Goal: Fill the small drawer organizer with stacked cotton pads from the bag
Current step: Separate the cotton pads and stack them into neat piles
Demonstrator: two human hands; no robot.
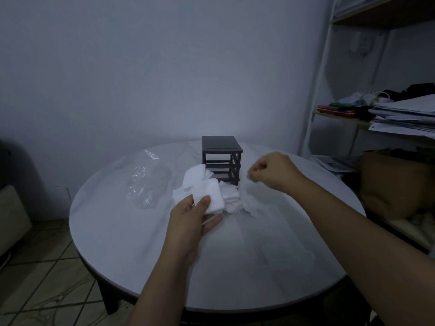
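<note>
A small dark drawer organizer (221, 158) stands near the far side of the round white table (164, 267); its slots look empty and open at the front. A loose heap of white cotton pads (235, 201) lies right in front of it. My left hand (190, 222) grips a stack of cotton pads (211, 194) between thumb and fingers, just left of the heap. My right hand (270, 171) hovers to the right of the organizer, fingers curled and pinched together; whether a pad is between them I cannot tell. A clear plastic bag (147, 182) lies flat to the left.
A white shelf unit (329, 90) with piled papers and clutter stands at the right, close to the table's edge. A brown cardboard box (395, 184) sits below it. Tiled floor (47, 278) shows at the lower left, beside a beige seat.
</note>
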